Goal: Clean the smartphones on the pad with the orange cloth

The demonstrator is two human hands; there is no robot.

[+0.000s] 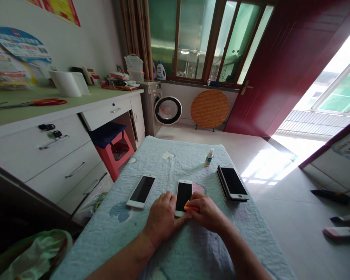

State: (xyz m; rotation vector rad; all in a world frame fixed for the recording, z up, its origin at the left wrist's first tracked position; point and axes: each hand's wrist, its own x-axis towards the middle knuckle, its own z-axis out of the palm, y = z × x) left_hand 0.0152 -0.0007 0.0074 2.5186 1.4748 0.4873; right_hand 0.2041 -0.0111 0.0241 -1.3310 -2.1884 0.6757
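A white-framed smartphone lies face up on the cloth-covered table. My left hand grips it, fingers curled along its left edge and thumb stretched across the lower end. Pinched in my right hand is a small orange cloth, which touches the lower right part of the dark screen. Part of the cloth is hidden by the fingers. Another white phone lies face up to the left. On the right sits a stack of phones, and behind it stands a small spray bottle.
A counter with drawers runs along the left, bearing scissors and a paper roll. A red stool stands beside the table. At the lower left is a lined waste bin. Farther back is a washing machine with its round door open.
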